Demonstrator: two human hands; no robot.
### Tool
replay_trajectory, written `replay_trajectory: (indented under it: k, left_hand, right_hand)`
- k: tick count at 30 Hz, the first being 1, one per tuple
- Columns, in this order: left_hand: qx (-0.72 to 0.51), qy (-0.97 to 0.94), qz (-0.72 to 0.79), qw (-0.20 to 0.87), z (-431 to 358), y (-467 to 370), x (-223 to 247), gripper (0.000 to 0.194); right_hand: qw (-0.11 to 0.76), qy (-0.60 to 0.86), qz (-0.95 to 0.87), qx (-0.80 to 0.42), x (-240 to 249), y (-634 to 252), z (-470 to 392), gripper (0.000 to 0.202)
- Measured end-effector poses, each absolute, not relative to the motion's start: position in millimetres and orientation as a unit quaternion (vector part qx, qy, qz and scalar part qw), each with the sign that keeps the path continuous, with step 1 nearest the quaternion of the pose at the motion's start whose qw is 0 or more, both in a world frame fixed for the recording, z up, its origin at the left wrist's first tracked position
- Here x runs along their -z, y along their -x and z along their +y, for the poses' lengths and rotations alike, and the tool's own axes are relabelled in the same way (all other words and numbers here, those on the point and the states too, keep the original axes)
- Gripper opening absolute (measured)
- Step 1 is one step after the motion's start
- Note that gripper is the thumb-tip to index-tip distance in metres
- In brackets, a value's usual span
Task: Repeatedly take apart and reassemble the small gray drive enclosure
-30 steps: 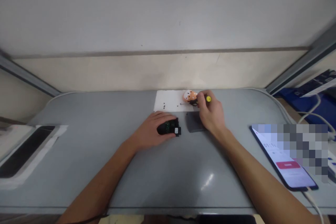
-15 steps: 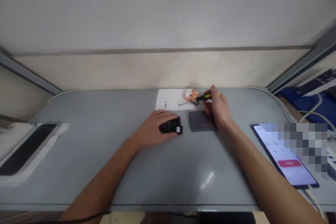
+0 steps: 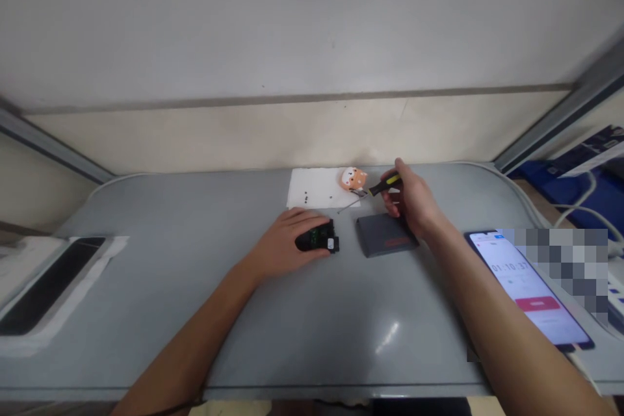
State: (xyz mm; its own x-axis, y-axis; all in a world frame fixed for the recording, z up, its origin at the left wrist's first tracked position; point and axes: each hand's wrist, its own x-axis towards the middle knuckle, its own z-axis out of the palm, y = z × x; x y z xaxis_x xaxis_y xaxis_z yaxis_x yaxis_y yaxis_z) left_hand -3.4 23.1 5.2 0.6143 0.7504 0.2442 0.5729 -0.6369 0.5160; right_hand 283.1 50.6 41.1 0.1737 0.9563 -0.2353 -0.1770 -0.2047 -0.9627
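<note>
My left hand (image 3: 285, 242) is wrapped round a small black device (image 3: 319, 236) on the table. A green circuit board and a white label show on it; the hand hides its left part. In my right hand (image 3: 412, 195) is a black and yellow screwdriver (image 3: 383, 185), gripped by the handle. Its thin shaft points left and down, with the tip between the paper and the device. Behind the device lies a white paper (image 3: 319, 180) with several tiny dark screws (image 3: 306, 197) on it. A flat dark grey case (image 3: 385, 235) lies below my right hand.
An orange and white animal-face item (image 3: 353, 178) sits on the paper's right part. A lit phone (image 3: 531, 292) with a cable lies at the right. At the left is a black panel (image 3: 53, 283) on white material. A wall (image 3: 312, 133) closes off the back.
The screwdriver tip has moved off the paper, towards the device. One dark screw shows on the paper where the tip was. The grey case has shifted and turned slightly.
</note>
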Motion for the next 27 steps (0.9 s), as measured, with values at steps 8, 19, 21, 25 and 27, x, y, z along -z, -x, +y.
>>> replay_trajectory:
  k: [8, 19, 21, 25, 27]
  left_hand:
    - [-0.212, -0.867, 0.401, 0.206, 20, 2, -6, 0.056]
    - [-0.309, -0.847, 0.41, 0.136, 19, -3, -9, 0.011]
    - [-0.324, -0.845, 0.404, 0.134, 21, -2, -8, 0.012]
    - [-0.337, -0.841, 0.404, 0.13, 22, -1, -8, 0.01]
    - [-0.339, -0.842, 0.402, 0.123, 22, -1, -9, 0.012]
  right_hand:
    - [0.566, 0.504, -0.386, -0.525, -46, -267, 43, 0.044]
    - [0.531, 0.513, -0.434, -0.516, -48, -256, 37, 0.045]
    - [0.529, 0.508, -0.438, -0.52, -47, -257, 38, 0.046]
    - [0.53, 0.509, -0.434, -0.522, -47, -259, 39, 0.045]
    - [0.532, 0.507, -0.434, -0.521, -47, -259, 38, 0.045]
